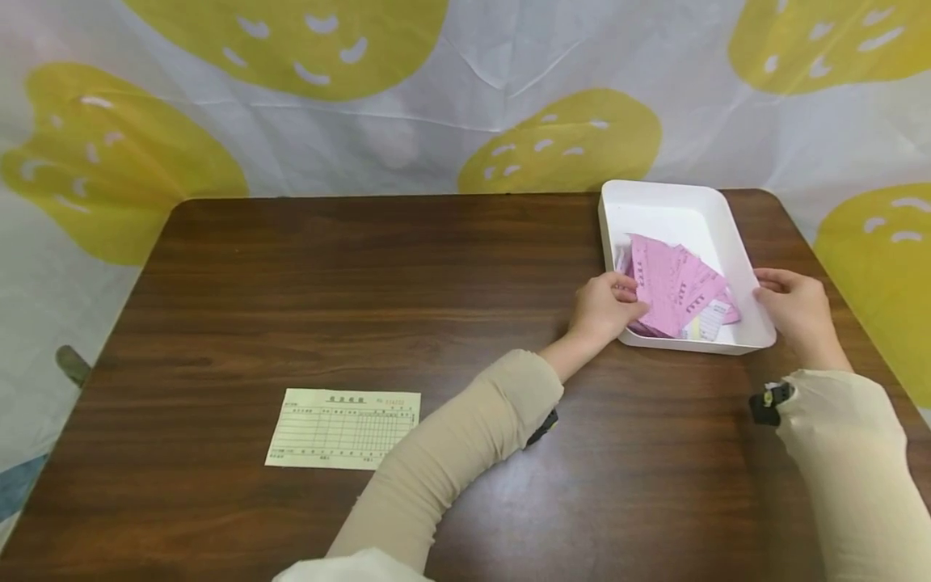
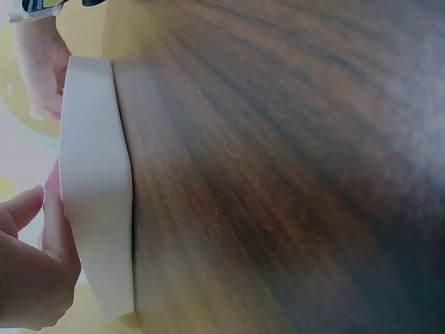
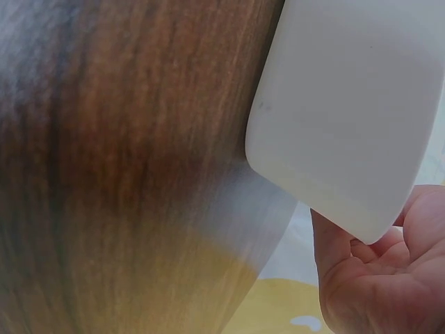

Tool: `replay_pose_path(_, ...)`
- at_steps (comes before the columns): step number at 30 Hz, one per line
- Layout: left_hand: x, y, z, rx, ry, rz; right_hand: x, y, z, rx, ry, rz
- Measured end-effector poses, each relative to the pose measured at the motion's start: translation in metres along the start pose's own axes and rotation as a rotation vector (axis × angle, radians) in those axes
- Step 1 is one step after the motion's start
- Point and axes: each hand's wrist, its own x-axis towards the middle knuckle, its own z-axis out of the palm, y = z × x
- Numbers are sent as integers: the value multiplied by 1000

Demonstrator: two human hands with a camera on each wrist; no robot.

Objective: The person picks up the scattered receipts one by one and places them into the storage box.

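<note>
At the right of the table stands a white tray (image 1: 684, 214) with a fan of pink printed slips (image 1: 660, 279) in its front half. My left hand (image 1: 605, 305) reaches over the tray's left front rim and pinches the edge of the pink slips. In the left wrist view, the tray wall (image 2: 94, 181) hides most of the paper, and only a bit of pink shows by the thumb and finger. My right hand (image 1: 796, 311) holds the tray's right rim. The right wrist view has its fingers (image 3: 334, 240) bent around the tray's corner.
A pale green printed form (image 1: 342, 428) lies flat on the brown wooden table (image 1: 364, 307), left of my left forearm. Among the pink slips is a white and yellow slip (image 1: 707, 322). Behind the table hangs a white cloth (image 1: 407, 145) with yellow shapes.
</note>
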Motion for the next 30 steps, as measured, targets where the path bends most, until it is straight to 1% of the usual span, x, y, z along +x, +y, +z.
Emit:
replay_pose_path(4, -1, 0, -1, 12, 2, 5, 0, -1, 0, -12, 0, -3)
replay_pose_path(7, -1, 0, -2, -5, -3, 13, 0, -2, -1, -8, -5, -10)
replay_pose_path(10, 0, 0, -3, -86, -21, 4, 0, -2, -1, 5, -7, -21)
replay_pose_path(15, 3, 2, -5, -284, -84, -39, 1, 0, -1, 3, 6, -29)
replay_pose_path(19, 1, 4, -10, -368, -155, -74, 0, 3, -1, -8, 2, -24)
replay_pose_path(20, -1, 3, -13, -373, -181, -81, 0, 3, -1, -9, 0, -23)
replay_pose_path(23, -5, 3, -23, -358, -270, -112, -1, 5, 0, -4, -4, -25)
replay_pose_path(26, -11, 2, -35, -328, -354, -128, -2, 6, -1, -10, -4, -23)
replay_pose_path(30, -17, 1, -56, -293, -429, -156, -3, 5, -3, -30, 1, -13)
